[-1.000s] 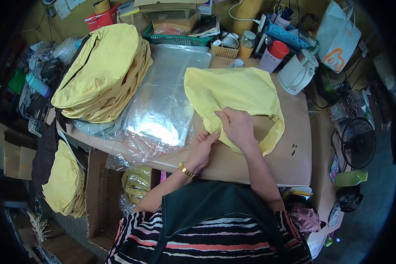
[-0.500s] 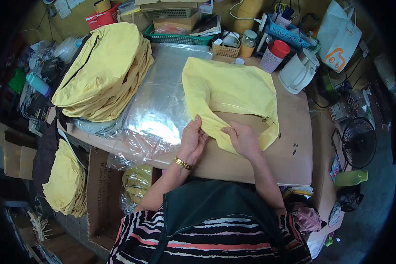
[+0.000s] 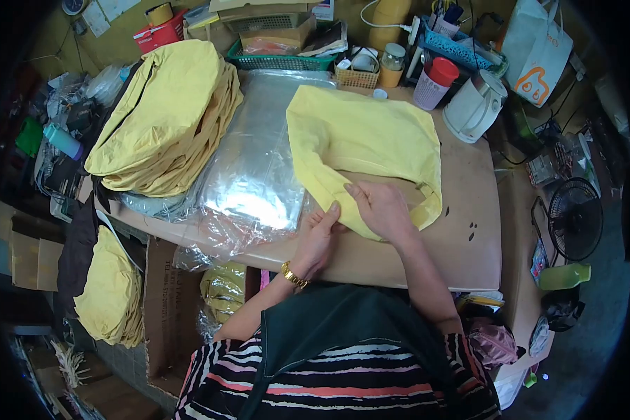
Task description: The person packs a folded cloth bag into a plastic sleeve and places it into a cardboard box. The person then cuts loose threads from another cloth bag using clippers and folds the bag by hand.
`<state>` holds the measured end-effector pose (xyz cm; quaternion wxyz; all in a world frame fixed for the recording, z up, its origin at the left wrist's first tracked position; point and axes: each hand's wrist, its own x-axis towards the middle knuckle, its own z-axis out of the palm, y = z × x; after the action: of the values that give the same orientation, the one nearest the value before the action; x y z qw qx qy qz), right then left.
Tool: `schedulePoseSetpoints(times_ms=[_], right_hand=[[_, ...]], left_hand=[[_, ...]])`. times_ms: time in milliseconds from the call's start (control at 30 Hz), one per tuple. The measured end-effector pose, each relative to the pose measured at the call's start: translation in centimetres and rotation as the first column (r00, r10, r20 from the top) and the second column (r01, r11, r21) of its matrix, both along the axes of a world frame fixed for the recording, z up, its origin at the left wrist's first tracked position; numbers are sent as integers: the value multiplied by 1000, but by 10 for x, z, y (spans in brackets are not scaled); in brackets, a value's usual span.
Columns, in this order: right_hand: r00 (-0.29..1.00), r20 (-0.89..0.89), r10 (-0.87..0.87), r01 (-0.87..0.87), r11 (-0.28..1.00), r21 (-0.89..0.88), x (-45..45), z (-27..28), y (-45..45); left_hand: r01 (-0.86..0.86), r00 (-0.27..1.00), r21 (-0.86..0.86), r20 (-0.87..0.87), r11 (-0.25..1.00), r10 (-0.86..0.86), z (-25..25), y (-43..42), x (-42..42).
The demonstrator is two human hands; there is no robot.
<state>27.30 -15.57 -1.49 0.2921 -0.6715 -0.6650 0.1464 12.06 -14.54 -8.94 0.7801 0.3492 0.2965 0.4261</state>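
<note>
A yellow cloth bag [image 3: 378,129] lies on the tabletop in front of me, its wide strap [image 3: 308,164] looping toward my body. My left hand [image 3: 317,238], with a gold watch or bracelet at the wrist, pinches the near part of the strap between thumb and fingers. Close beside it, my right hand [image 3: 381,210] grips the same strap, thumb on top and fingers curled under. Brown tabletop shows through the loop. A stack of similar yellow bags [image 3: 164,105], the top one with a dark zip, rises at the left.
Clear plastic sleeves [image 3: 252,154] lie between stack and bag. Along the back stand a green basket [image 3: 283,61], a jar [image 3: 393,63], a pink cup [image 3: 430,87] and a white kettle [image 3: 474,108]. More yellow bags [image 3: 108,294] hang at the left, near an open carton [image 3: 168,315]. A black fan [image 3: 575,218] is at right.
My left hand has moved right and slightly down along the strap, and my right hand has shifted a little left and up. The hands are now closer together.
</note>
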Motion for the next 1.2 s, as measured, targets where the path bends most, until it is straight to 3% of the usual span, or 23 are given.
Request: schedulePoseSetpoints(times_ms=[67, 133, 167, 300, 367, 400, 467, 533, 600, 633, 667, 733, 800, 867, 900, 967, 1067, 1200], right_hand=[[998, -13, 58, -58, 998, 30, -3, -1, -3], [988, -58, 144, -141, 989, 51, -2, -2, -9], [969, -103, 226, -220, 973, 74, -2, -4, -13], [972, -41, 232, -219, 955, 200, 19, -13, -26], [960, -274, 58, -95, 988, -123, 31, -8, -33], [961, -272, 51, -88, 988, -123, 34, -9, -35], [999, -21, 48, -47, 998, 44, 38, -11, -38], [999, 16, 31, -33, 989, 145, 36, -10, -37], [998, 53, 14, -27, 969, 246, 32, -9, -34], [996, 84, 12, -34, 963, 266, 31, -6, -33], [994, 112, 10, -42, 958, 285, 29, -3, -31], [996, 88, 8, -33, 959, 282, 23, 7, -30], [998, 64, 6, -24, 961, 277, 17, 10, -26], [999, -19, 45, -42, 990, 135, 14, 9, -21], [999, -21, 40, -37, 990, 135, 17, 7, -18], [963, -262, 57, -51, 998, 31, 21, 2, -13], [931, -353, 90, -94, 996, 6, 26, 5, -10], [981, -191, 33, -23, 998, 56, 24, 12, -13]], left_hand=[[32, 999, -41, 2, 999, -32, 0, 7, -2], [-33, 965, -252, 244, 967, 96, 16, 8, -2], [-34, 966, -257, 237, 966, 98, 14, 12, -3], [-100, 914, -287, 353, 953, 202, 13, 35, -9], [-109, 862, -333, 438, 937, 256, 21, 44, -13], [-102, 863, -333, 439, 937, 250, 19, 50, -16], [-112, 794, -416, 508, 903, 332, 14, 59, -21], [-181, 822, -360, 455, 915, 342, 25, 48, -11], [-37, 967, -217, 237, 975, 89, 16, 34, -7], [65, 991, -112, 120, 992, -52, 39, 15, -3], [65, 992, -111, 119, 992, -51, 33, 9, 0], [82, 997, 70, 3, 994, -82, 29, 3, 6], [44, 998, 92, 37, 995, -47, 28, -2, 10], [36, 999, 199, -9, 979, -35, 24, -4, 12], [40, 999, 199, -10, 979, -39, 22, -4, 11], [117, 985, 49, 123, 992, -122, 18, -2, 8], [189, 974, 47, 115, 981, -194, 22, 2, 3], [217, 973, 91, 58, 972, -222, 39, -2, 3]])
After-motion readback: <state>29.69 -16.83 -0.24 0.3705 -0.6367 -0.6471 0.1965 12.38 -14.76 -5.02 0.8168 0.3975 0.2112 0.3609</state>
